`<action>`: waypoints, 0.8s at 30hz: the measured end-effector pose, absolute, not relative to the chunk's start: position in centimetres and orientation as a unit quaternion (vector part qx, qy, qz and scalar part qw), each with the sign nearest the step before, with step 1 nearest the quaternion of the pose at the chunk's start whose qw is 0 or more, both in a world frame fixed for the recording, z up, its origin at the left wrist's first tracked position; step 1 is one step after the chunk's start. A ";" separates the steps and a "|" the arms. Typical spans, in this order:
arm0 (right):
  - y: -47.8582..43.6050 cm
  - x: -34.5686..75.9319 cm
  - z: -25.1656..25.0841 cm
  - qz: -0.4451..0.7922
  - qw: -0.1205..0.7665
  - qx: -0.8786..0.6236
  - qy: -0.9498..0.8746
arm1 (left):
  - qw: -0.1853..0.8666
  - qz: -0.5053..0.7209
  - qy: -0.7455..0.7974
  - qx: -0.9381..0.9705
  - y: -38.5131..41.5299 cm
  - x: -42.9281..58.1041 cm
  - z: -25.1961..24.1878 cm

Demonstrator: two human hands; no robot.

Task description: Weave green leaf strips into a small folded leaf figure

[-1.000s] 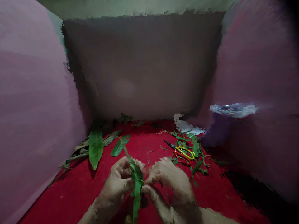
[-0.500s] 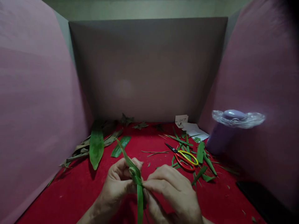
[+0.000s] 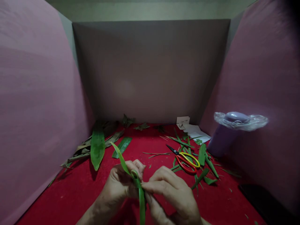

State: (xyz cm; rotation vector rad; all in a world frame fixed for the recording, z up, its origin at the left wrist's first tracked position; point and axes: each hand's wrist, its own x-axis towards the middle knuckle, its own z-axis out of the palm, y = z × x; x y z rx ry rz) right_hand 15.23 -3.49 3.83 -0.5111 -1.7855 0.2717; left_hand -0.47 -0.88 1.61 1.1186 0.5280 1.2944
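Note:
Between both hands is a folded green leaf strip [image 3: 141, 200], with a small curl at its middle. One end points up and to the left, the other hangs down toward me. My left hand [image 3: 118, 184] is closed around the folded part from the left. From the right, my right hand [image 3: 171, 193] pinches the strip's edge at the fold with thumb and forefinger. Exactly how the layers are tucked is hidden by the fingers. Scissors [image 3: 185, 158] with one yellow and one red handle lie beyond my right hand.
Large leaves [image 3: 97, 147] and dry ones are piled at the left. Green leaf scraps [image 3: 202, 154] surround the scissors. White papers [image 3: 197, 132] and a purple bottle [image 3: 225, 137] with clear plastic stand at the right, a dark flat object [image 3: 264, 203] nearer. Pink panels [image 3: 42, 93] flank the red cloth [image 3: 70, 193].
The strip's upper end has tilted further left and shows a lighter face. Both hands keep their hold at nearly the same place. The whole view has shifted slightly.

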 end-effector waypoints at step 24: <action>-2.1 16.8 5.3 -0.059 0.434 -0.235 -0.868 | 0.722 0.287 0.340 0.530 -2.0 -1.0 0.8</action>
